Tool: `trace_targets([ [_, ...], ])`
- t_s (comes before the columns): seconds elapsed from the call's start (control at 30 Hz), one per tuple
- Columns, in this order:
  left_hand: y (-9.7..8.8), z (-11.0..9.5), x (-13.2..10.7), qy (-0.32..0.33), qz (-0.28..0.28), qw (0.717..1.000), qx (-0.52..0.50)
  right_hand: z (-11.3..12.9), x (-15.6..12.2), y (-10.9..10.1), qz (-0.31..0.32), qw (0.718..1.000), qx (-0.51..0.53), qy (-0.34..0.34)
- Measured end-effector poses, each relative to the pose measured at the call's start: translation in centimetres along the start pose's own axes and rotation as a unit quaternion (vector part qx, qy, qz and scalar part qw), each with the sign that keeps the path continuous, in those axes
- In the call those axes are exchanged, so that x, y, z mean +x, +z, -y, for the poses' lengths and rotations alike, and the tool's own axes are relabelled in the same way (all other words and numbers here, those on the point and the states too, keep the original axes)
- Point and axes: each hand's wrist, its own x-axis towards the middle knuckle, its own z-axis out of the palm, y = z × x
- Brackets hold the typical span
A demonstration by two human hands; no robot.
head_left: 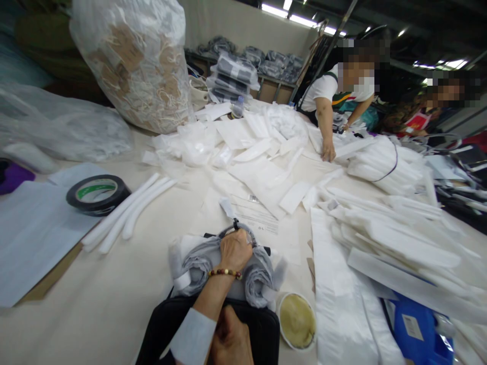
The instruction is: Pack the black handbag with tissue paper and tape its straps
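My right hand [232, 337] was lowest, curled with its thumb uppermost against the black bag [264, 329]; I cannot tell whether it gripped anything. The bag sat at the near middle of the table [95, 304]. My left hand [236, 248], beyond a beaded bracelet [224, 274], was closed around the grey handle [253, 234] at the bag's far end, between two grey wrapped rolls [258, 286].

Just right of the bag stood a tub [298, 322] of yellowish stuff, and past it lay long white strips [331, 294], leaving little room on that side. Farther right, a blue packet [403, 314] bore a white label [413, 327] with a barcode, its print too small to read. To my left, the tabletop was bare as far as a pale sheet [49, 228] with brown board showing along its edge.

Just beyond the handle, a printed sheet [262, 218] carried a barcode and fine lines I couldn't make out. White rods [131, 213] lay beside a black tape roll [124, 195], its green core marked illegibly. Farther off, loose white pieces [258, 152] crowded the table below a clear sack [140, 66] of brown tags; a co-worker's hand [327, 151] rested at their right edge.
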Motion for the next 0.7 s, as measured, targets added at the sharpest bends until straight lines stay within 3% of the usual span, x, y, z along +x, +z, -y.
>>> trace_targets([
  [0.17, 0.6, 0.7, -1.8, 0.023, -0.075, 0.993, -0.084, 0.4, 0.0, 0.1, 0.021, 0.999, 0.036, -0.004],
  [0.3, 0.6, 1.4, -3.9, -0.019, -0.145, 0.973, -0.18, 0.4, -0.1, 0.2, 0.014, 0.999, 0.045, -0.008],
  [0.43, -0.1, 2.0, -5.8, -0.053, -0.169, 0.953, -0.246, 0.3, -0.1, 0.1, 0.012, 0.999, 0.046, -0.025],
  [0.57, -0.8, 2.6, -7.2, -0.012, -0.154, 0.912, -0.38, 0.1, -0.1, 0.0, 0.007, 0.999, 0.032, -0.033],
  [0.63, -1.1, 3.1, -7.5, 0.017, -0.184, 0.888, -0.422, 0.1, 0.0, 0.0, 0.008, 0.999, 0.033, -0.037],
  [0.7, -1.4, 3.4, -7.2, -0.015, -0.225, 0.877, -0.424, 0.0, 0.0, 0.0, 0.004, 0.999, 0.029, -0.031],
])
